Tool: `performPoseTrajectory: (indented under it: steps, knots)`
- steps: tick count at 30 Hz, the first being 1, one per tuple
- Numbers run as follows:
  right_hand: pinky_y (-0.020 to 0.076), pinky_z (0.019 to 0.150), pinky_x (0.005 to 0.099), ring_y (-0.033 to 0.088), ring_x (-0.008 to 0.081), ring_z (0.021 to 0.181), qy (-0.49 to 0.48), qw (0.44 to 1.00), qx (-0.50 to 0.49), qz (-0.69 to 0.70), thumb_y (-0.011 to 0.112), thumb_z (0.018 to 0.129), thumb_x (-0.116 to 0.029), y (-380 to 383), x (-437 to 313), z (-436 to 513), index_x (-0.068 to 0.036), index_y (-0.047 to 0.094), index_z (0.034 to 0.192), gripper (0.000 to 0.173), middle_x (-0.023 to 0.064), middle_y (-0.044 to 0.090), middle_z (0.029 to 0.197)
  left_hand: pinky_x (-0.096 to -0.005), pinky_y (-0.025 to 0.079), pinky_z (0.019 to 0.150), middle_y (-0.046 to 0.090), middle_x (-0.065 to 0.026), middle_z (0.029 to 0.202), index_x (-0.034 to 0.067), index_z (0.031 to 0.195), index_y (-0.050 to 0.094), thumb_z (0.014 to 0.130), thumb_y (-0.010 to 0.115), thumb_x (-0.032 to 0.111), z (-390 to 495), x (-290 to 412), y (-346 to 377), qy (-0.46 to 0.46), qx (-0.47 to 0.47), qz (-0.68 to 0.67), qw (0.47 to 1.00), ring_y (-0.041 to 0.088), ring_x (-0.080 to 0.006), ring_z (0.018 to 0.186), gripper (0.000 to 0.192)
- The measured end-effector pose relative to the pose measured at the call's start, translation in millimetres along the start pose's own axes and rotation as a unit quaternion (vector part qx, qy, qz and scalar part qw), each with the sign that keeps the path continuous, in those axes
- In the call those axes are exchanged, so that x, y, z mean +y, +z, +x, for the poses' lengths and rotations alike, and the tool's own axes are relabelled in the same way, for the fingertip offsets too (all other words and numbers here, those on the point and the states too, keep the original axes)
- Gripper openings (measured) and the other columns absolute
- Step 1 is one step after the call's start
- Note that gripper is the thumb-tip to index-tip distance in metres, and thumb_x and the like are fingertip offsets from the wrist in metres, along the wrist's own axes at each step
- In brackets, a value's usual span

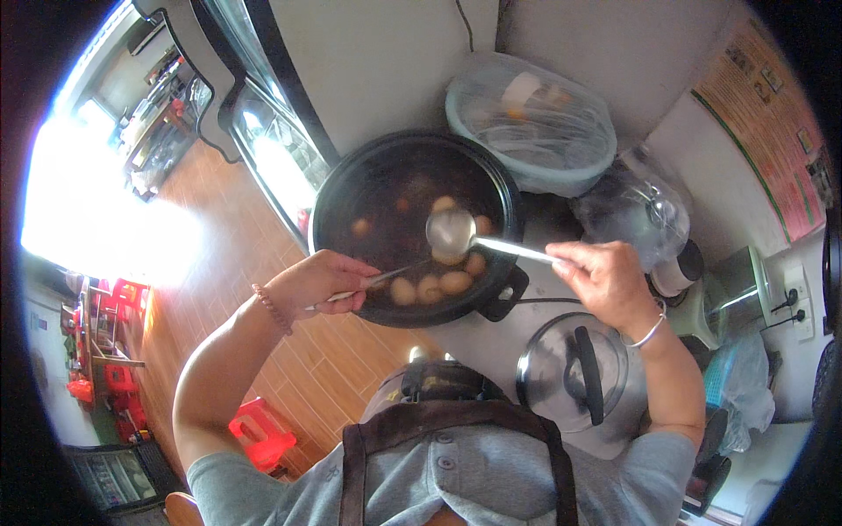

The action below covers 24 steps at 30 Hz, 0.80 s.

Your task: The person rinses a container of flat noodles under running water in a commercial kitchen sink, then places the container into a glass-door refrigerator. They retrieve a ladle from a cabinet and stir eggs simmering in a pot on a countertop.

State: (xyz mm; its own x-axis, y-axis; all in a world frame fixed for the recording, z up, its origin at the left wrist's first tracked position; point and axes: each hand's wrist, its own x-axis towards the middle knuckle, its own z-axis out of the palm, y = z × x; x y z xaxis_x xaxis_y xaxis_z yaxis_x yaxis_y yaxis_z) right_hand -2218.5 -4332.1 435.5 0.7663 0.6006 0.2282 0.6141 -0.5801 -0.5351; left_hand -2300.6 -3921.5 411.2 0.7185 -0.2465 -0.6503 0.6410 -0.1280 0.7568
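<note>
Before me stands a wide black pot [322,197] of dark liquid with several eggs [429,289], most of them at its near right side. My right hand [608,279] grips the handle of a metal ladle [451,231], whose round bowl is over the eggs and hides part of them. In my left hand [335,283], at the pot's near left rim, is a slim metal utensil [398,270]. Its tip reaches toward the eggs, and its exact kind is unclear. Some eggs farther back show only partly above the liquid.
A metal lid with a black handle [587,375] lies right of the pot. Behind stands a plastic-covered basin [533,125], with a clear plastic bag [635,210] beside it. A glass-fronted case [276,151] borders the pot's left. A red stool [262,434] stands on the floor.
</note>
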Motion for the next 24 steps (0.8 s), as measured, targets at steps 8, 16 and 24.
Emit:
performPoseTrajectory:
  steps: [8, 16, 24]
  knots:
    - [0.0559, 0.064, 0.0365, 0.075, 0.0298, 0.071, -0.018, 0.999, 0.032, 0.023, 0.074, 0.095, -0.018, 2, 7, 0, -0.004, 0.077, 0.115, 0.024, 0.0199, 0.075, 0.086, -0.0189, 0.046, 0.054, 0.067, -0.0017, 0.079, -0.001, 0.133, 0.068, 0.105, 0.060, 0.010, -6, 8, 2, -0.005, 0.042, 0.057, 0.997, 0.059, -0.0055, 0.063, 0.031]
    - [0.0566, 0.066, 0.0342, 0.077, 0.0287, 0.075, 0.040, 0.991, 0.093, 0.090, 0.073, 0.096, -0.015, -14, 10, -3, -0.001, 0.076, 0.116, 0.024, 0.0231, 0.075, 0.089, -0.0418, 0.059, 0.064, 0.070, -0.0208, 0.078, 0.000, 0.122, 0.066, 0.096, 0.065, 0.007, 20, 6, 6, 0.205, 0.237, 0.569, 0.760, 0.071, -0.0323, 0.069, 0.027]
    - [0.0570, 0.068, 0.0338, 0.077, 0.0283, 0.076, 0.020, 0.987, 0.123, 0.100, 0.073, 0.096, -0.014, -11, 18, -10, -0.001, 0.076, 0.116, 0.024, 0.0218, 0.076, 0.092, -0.0488, 0.061, 0.076, 0.071, -0.0269, 0.084, -0.005, 0.114, 0.067, 0.093, 0.059, 0.005, 67, 23, 11, 0.166, 0.234, 0.673, 0.682, 0.073, -0.0433, 0.086, 0.024]
